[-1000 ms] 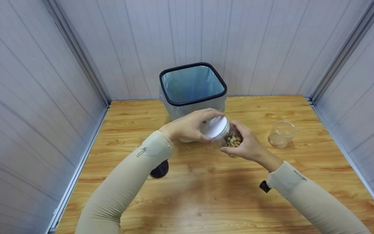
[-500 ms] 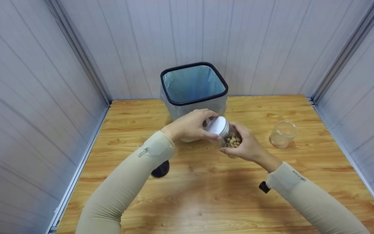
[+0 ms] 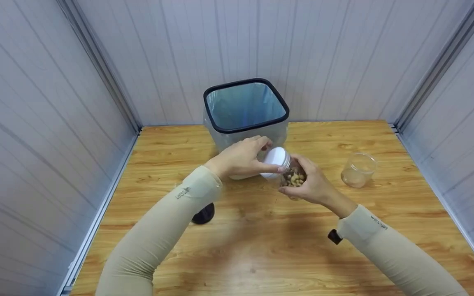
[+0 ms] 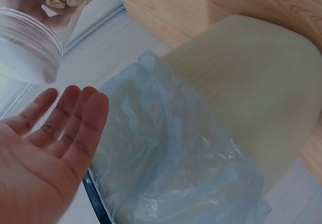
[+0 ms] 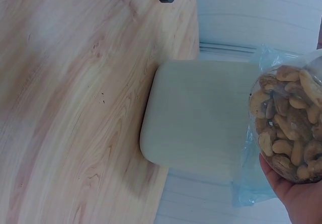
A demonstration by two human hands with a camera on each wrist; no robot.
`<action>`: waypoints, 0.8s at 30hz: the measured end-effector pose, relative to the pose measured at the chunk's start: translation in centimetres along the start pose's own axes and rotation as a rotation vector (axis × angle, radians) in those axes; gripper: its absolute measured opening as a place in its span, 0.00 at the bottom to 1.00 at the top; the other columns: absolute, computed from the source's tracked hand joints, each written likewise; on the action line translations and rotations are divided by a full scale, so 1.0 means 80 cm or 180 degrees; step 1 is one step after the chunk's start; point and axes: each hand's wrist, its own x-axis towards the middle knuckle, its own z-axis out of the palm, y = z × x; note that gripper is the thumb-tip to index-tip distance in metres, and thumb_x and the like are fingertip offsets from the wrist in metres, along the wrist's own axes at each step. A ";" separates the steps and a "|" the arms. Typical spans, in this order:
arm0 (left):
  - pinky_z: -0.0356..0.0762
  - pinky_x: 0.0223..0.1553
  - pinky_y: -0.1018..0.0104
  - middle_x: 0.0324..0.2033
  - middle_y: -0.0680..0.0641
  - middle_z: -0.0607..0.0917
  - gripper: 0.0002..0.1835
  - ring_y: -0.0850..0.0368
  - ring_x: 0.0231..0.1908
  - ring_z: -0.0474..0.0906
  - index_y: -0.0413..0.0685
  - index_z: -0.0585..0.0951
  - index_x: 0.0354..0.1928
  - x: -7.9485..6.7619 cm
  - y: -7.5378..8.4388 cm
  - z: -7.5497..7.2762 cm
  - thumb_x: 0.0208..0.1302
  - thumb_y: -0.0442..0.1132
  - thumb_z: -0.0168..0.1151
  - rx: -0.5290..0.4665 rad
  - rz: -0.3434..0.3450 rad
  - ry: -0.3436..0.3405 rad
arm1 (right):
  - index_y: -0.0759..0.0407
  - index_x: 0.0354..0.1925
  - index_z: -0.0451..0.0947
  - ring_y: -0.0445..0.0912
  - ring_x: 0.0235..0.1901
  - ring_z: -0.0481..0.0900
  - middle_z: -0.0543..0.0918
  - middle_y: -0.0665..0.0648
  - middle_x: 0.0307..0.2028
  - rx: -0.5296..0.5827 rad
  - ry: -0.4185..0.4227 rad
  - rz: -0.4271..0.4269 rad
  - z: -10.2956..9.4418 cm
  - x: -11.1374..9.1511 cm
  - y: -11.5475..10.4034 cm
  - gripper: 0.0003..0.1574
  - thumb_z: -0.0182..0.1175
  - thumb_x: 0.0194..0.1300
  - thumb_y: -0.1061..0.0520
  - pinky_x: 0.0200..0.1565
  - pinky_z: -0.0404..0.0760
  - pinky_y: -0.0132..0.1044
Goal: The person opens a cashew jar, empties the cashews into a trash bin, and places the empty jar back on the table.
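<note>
My right hand [image 3: 309, 181] grips a clear jar of cashews [image 3: 294, 177] above the table. The jar is tilted, its white lid [image 3: 276, 158] facing up and left. My left hand [image 3: 245, 157] is beside the lid, fingers extended and apart from it in the left wrist view; whether the thumb touches the lid's rim I cannot tell. Through the jar's base, the nuts [image 5: 289, 126] show close up in the right wrist view.
Behind the hands stands a bin [image 3: 278, 133] with a black rim and a bluish liner. A clear cup [image 3: 358, 170] sits on the table [image 3: 245, 255] to the right. Partly under my left forearm is a black disc [image 3: 204, 213].
The fingers of my left hand have come away from the lid they held a second ago. My right hand and the jar stay nearly in place.
</note>
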 end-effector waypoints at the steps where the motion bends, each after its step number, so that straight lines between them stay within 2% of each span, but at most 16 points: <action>1: 0.81 0.65 0.54 0.68 0.47 0.81 0.48 0.53 0.64 0.79 0.49 0.74 0.75 -0.001 -0.001 -0.001 0.64 0.74 0.69 -0.0055 0.0108 -0.0036 | 0.59 0.75 0.72 0.50 0.56 0.83 0.83 0.61 0.64 0.0001 -0.0005 -0.0008 0.000 0.000 0.000 0.53 0.85 0.55 0.55 0.56 0.86 0.36; 3: 0.79 0.68 0.53 0.74 0.48 0.75 0.49 0.53 0.69 0.75 0.50 0.68 0.81 -0.002 -0.004 -0.003 0.65 0.65 0.73 -0.0204 0.0342 -0.0119 | 0.60 0.75 0.72 0.50 0.57 0.83 0.82 0.61 0.64 0.0000 -0.0006 -0.0021 0.000 -0.001 0.000 0.54 0.85 0.55 0.55 0.56 0.85 0.36; 6: 0.80 0.67 0.49 0.79 0.48 0.70 0.49 0.52 0.70 0.72 0.54 0.65 0.84 -0.003 -0.007 -0.005 0.63 0.49 0.78 -0.0416 0.0656 -0.0248 | 0.61 0.74 0.72 0.51 0.57 0.83 0.83 0.62 0.64 0.0007 -0.0002 -0.0027 0.000 -0.002 0.001 0.53 0.85 0.55 0.55 0.56 0.85 0.36; 8: 0.81 0.66 0.49 0.80 0.49 0.69 0.49 0.52 0.70 0.72 0.56 0.66 0.84 -0.003 -0.007 -0.004 0.62 0.42 0.78 -0.0453 0.0765 -0.0303 | 0.61 0.74 0.73 0.50 0.57 0.83 0.83 0.62 0.63 0.0015 0.0010 -0.0026 -0.001 -0.003 0.001 0.53 0.85 0.55 0.55 0.56 0.85 0.36; 11: 0.82 0.67 0.50 0.80 0.50 0.69 0.49 0.52 0.70 0.72 0.56 0.67 0.83 -0.002 -0.007 -0.003 0.60 0.36 0.77 -0.0473 0.0805 -0.0339 | 0.61 0.73 0.73 0.51 0.56 0.83 0.83 0.61 0.63 0.0016 0.0022 -0.0041 -0.001 -0.003 0.002 0.52 0.85 0.55 0.56 0.56 0.85 0.37; 17: 0.83 0.65 0.55 0.77 0.48 0.74 0.46 0.52 0.67 0.75 0.51 0.70 0.81 -0.001 -0.006 -0.003 0.60 0.35 0.77 -0.0518 0.0725 -0.0330 | 0.60 0.74 0.72 0.51 0.57 0.83 0.83 0.61 0.64 -0.0024 -0.0011 -0.0052 -0.002 -0.002 0.001 0.54 0.85 0.54 0.55 0.57 0.86 0.40; 24: 0.83 0.60 0.56 0.67 0.48 0.80 0.43 0.54 0.59 0.77 0.52 0.70 0.80 -0.002 -0.004 -0.003 0.65 0.48 0.75 -0.0394 0.0431 -0.0281 | 0.61 0.74 0.72 0.50 0.57 0.83 0.83 0.61 0.63 0.0009 -0.0035 -0.0082 -0.002 -0.003 0.002 0.53 0.85 0.54 0.57 0.56 0.85 0.37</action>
